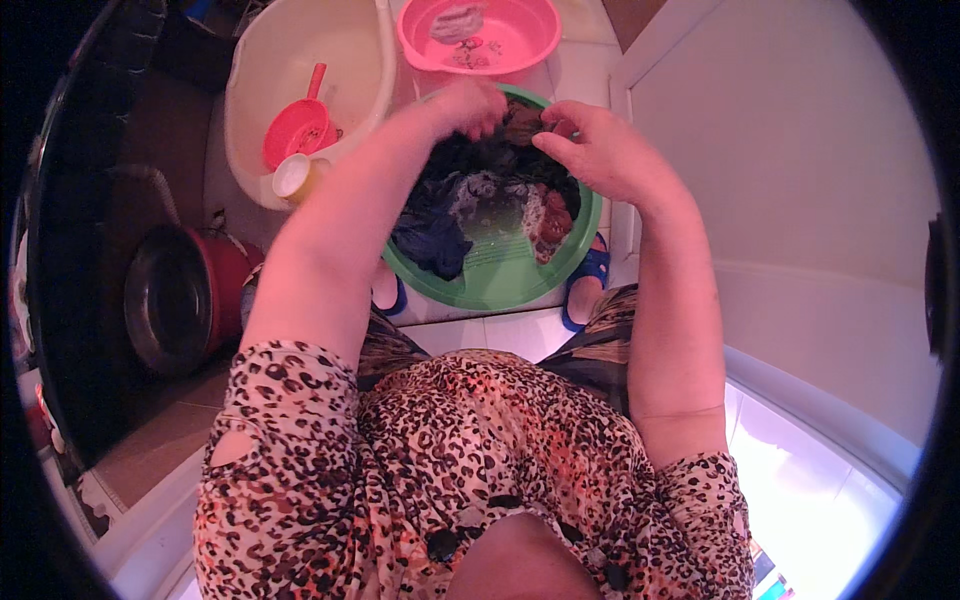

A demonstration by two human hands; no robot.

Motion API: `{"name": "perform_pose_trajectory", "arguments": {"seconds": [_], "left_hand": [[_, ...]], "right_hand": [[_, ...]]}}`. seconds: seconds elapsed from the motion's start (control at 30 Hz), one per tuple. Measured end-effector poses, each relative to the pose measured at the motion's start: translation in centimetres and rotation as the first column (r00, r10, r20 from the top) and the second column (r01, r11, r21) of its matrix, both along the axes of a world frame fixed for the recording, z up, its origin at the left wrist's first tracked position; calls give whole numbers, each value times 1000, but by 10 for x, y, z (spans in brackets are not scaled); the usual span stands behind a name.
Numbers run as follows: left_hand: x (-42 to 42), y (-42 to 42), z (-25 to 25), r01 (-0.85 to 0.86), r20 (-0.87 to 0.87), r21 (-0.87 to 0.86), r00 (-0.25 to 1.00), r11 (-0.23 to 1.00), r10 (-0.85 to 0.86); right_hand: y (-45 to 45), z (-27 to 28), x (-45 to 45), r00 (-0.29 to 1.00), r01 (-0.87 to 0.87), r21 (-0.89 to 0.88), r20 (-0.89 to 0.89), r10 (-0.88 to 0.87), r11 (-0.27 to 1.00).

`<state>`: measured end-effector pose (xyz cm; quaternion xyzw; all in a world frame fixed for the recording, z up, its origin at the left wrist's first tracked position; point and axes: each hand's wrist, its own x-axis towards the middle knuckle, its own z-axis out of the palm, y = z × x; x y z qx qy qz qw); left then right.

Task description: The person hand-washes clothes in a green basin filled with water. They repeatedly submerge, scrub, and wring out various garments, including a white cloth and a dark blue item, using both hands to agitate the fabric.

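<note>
A round green plastic washtub (495,289) with a ribbed washboard slope stands on the floor between my feet. Wet dark clothes (435,236) lie in it, with a reddish-brown cloth (553,221) and suds at the right side. My left hand (474,109) is over the far rim, its fingers bent down at the dark clothes; whether they grip cloth cannot be told. Near the far right rim, my right hand (574,135) has thumb and fingers apart beside a brown cloth (523,124), with no cloth plainly held.
A pink basin (551,37) with a light cloth stands beyond the tub. At the left, a cream baby bath (244,90) holds a red dipper (289,131); a yellowish cup (296,176) is at its near rim. A red bucket (221,277) lies farther left, and a white door panel (780,150) rises at the right.
</note>
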<state>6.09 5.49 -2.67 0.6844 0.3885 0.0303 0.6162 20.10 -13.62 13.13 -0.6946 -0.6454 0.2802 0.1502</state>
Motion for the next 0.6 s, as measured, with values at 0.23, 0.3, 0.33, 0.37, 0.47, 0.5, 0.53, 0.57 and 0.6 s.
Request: {"name": "perform_pose_trajectory", "arguments": {"seconds": [0.23,0.3,0.33,0.37,0.47,0.5,0.53,0.57,0.6], "left_hand": [[-49,-158,-105,870,-900,248,370,425,-232],[-73,-175,-156,802,-837,468,537,371,-106],[-80,-176,-181,733,-785,518,612,441,-96],[-79,-171,-191,653,-724,563,685,507,-78],[-64,-135,-133,573,-779,366,620,733,-95],[-66,-123,-129,453,-741,402,671,796,-7],[-60,-113,-98,441,-762,363,648,821,-11],[-64,-110,-105,482,-773,385,635,787,-12],[-70,-108,-115,522,-782,403,623,752,-14]], "right_hand": [[3,8,-5,996,-78,1,44,78,997],[5,8,-8,992,-118,-22,48,119,993],[7,6,-9,988,-147,-29,46,148,989],[9,6,-9,987,-155,-25,39,156,988],[5,3,-9,986,-163,-46,34,164,986],[6,1,-8,984,-174,-51,38,176,983],[7,-3,-4,982,-181,-47,45,183,982],[7,-7,-2,981,-187,-43,52,189,981],[7,-9,-3,980,-193,-50,48,195,980]]}}
